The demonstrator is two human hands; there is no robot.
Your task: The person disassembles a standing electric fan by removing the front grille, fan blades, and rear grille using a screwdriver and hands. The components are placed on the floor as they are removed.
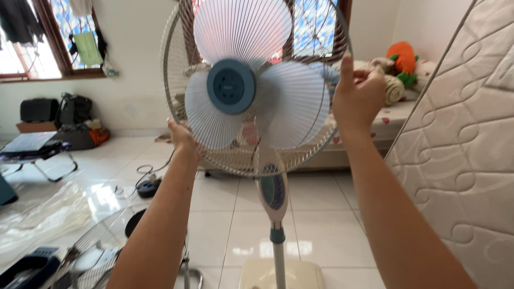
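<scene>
1. A standing fan [270, 192] rises from its cream base [281, 275] on the white tiled floor [321, 214], its three pale blades [243, 29] and blue hub [231, 86] exposed at the front.
2. The left hand [183, 140] grips the lower left rim of the rear wire guard [174, 80], fingers curled around the wire, apparently steadying the head from that side.
3. The right hand [357, 96] clasps the upper right rim, index finger lying up along it; opposite holds keep the guard from turning.
4. A second wire grille [99, 246] lies flat on the floor at lower left, near a black power strip [148, 187].
5. A quilted mattress [460, 160] leans upright along the right edge.
</scene>
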